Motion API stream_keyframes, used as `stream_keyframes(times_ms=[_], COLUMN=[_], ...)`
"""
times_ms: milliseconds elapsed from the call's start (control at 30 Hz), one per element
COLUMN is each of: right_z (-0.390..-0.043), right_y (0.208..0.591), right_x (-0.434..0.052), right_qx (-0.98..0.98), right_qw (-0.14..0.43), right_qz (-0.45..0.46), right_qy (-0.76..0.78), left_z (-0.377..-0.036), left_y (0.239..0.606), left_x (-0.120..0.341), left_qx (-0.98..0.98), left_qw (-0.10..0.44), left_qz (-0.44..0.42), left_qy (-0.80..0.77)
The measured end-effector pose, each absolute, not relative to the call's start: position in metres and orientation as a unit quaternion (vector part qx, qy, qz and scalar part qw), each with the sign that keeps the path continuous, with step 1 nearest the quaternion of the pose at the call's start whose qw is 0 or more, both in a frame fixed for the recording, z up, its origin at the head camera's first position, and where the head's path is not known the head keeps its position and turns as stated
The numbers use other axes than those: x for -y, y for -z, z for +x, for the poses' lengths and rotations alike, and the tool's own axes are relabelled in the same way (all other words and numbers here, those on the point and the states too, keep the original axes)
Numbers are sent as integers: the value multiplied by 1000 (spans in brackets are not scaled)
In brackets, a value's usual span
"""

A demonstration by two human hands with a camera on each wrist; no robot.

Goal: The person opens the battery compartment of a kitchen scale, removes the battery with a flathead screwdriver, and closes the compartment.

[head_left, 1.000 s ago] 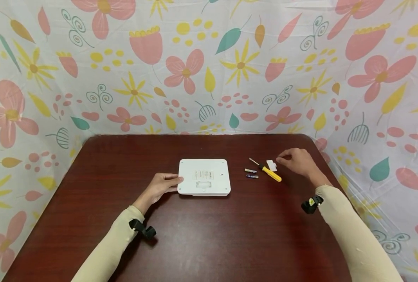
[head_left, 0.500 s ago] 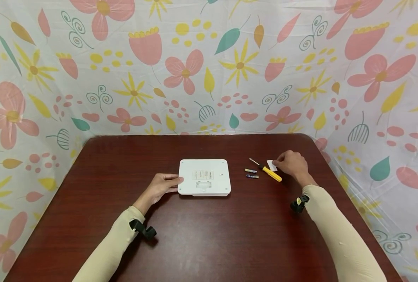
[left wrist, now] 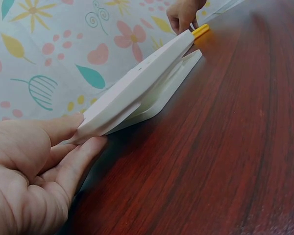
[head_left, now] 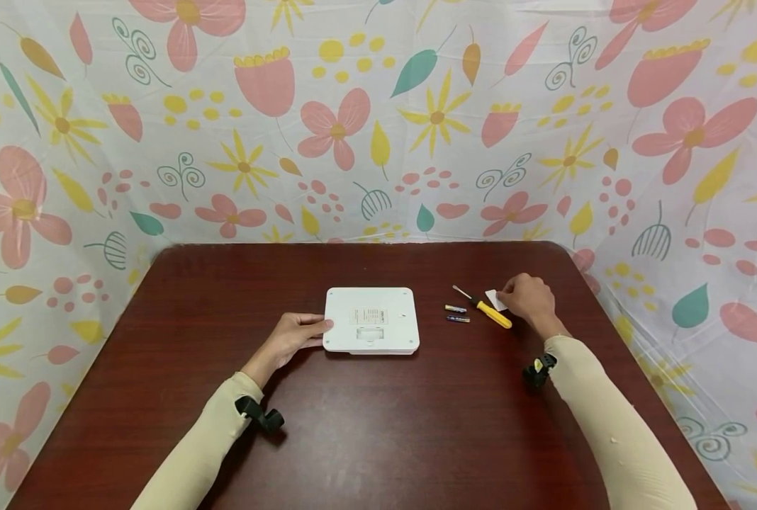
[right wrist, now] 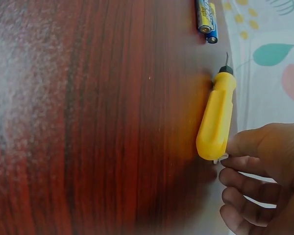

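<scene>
A flat white device [head_left: 371, 319] lies face down in the middle of the dark wooden table [head_left: 378, 425], with a label and an open recess in its back. My left hand [head_left: 317, 327] pinches its left edge, thumb above and forefinger below [left wrist: 83, 129], where the device [left wrist: 142, 83] stands slightly raised on its base. To the right lie a yellow-handled screwdriver [head_left: 493, 314], two small batteries [head_left: 456, 314] and a small white cover piece [head_left: 493, 298]. My right hand [head_left: 505, 290] curls its fingertips onto that piece, just past the screwdriver handle's [right wrist: 216, 117] end; most of the piece is hidden there.
Flowered cloth [head_left: 378, 127] walls the table in at the back and both sides, close to the right hand. The batteries [right wrist: 206, 14] lie side by side between device and screwdriver. Bare wood stretches across the near half of the table.
My right hand has drawn left and closer, from just right of the white piece onto it. The left hand and the device have stayed put.
</scene>
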State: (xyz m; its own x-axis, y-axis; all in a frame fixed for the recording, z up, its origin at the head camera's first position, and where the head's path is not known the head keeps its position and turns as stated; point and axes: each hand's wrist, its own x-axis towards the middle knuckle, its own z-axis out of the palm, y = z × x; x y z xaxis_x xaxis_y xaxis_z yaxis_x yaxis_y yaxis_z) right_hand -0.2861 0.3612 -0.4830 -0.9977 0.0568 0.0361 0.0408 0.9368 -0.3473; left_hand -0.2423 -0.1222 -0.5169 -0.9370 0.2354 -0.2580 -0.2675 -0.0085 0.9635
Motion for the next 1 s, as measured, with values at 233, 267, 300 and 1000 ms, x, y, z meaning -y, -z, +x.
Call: stream_keyframes(times_ms=[233, 267, 300, 1000], right_z=[-285, -285, -284, -270], right_y=[479, 478, 476, 445], right_x=[-364, -364, -365, -346], right_qx=[978, 977, 976, 940], right_qw=[60, 67, 75, 161], right_qz=[-31, -30, -29, 1], right_qy=[-195, -199, -201, -301], left_z=[-242, -242, -242, -242], left_y=[517, 516, 516, 515], left_x=[122, 122, 122, 124], left_qx=[-680, -680, -680, -681], left_qw=[177, 177, 177, 181], left_qz=[-10, -10, -10, -10], left_qy=[-711, -711, -711, -709])
